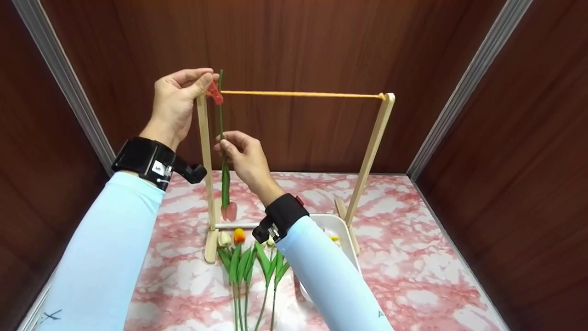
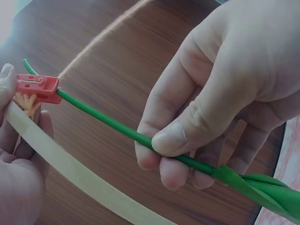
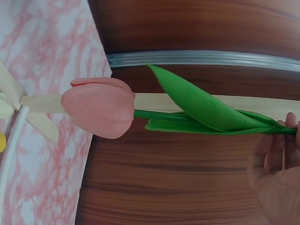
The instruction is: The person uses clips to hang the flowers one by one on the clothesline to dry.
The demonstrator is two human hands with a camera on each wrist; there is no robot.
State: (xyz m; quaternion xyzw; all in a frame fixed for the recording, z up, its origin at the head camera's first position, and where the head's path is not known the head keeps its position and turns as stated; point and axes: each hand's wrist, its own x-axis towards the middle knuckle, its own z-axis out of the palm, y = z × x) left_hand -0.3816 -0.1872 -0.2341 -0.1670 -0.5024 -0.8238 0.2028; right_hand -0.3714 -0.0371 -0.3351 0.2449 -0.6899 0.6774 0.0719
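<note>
Only the left wrist view showed you the spring (image 2: 31, 81) of the red clothespin (image 2: 47, 86); the right wrist view best showed the pink tulip (image 3: 99, 110), bloom downward. Your left hand (image 1: 177, 99) pinched the clothespin beside the orange cord (image 1: 298, 94); your right hand (image 1: 248, 158) gripped the stem (image 2: 108, 120) between thumb and fingers.

A dark mark (image 1: 52, 315) resembling a handwritten "X" stands on the left light-blue sleeve (image 1: 103, 239). On the right sleeve (image 1: 321, 262), near its edge, a small letter (image 1: 381, 314) looks like "A". The white label (image 1: 159, 168) on the left black wristband (image 1: 138, 157) is too small to read.
</note>
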